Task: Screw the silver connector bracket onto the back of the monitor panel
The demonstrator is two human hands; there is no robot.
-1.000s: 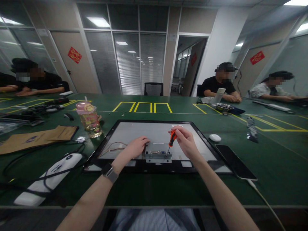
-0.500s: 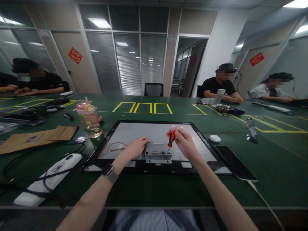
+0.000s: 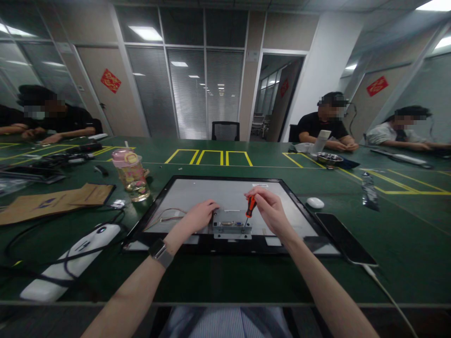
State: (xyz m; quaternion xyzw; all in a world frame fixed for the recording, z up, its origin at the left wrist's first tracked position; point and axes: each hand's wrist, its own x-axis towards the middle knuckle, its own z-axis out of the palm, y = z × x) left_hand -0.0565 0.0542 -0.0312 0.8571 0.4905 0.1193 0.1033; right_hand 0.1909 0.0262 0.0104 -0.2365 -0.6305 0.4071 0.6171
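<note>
A flat monitor panel [image 3: 225,192] lies face down on the green table, its grey metal back up and a black frame around it. A small metal connector bracket [image 3: 232,228] sits on its near edge. My right hand [image 3: 268,209] is closed round a small orange-handled screwdriver [image 3: 250,207], held nearly upright with its tip on the right end of the bracket. My left hand [image 3: 200,215] rests with fingers curled on the panel, touching the bracket's left end. A thin wire bundle [image 3: 169,215] lies on the panel left of that hand.
A pink-lidded drink bottle [image 3: 131,174] and brown paper envelope [image 3: 52,201] stand left. A white power strip [image 3: 70,260] with black cables lies near left. A white mouse [image 3: 314,202] and black phone [image 3: 343,237] lie right. Other people sit at the far table edges.
My right hand has shifted slightly on the screwdriver, whose handle has dropped a little lower between the fingers. The left hand has stayed put.
</note>
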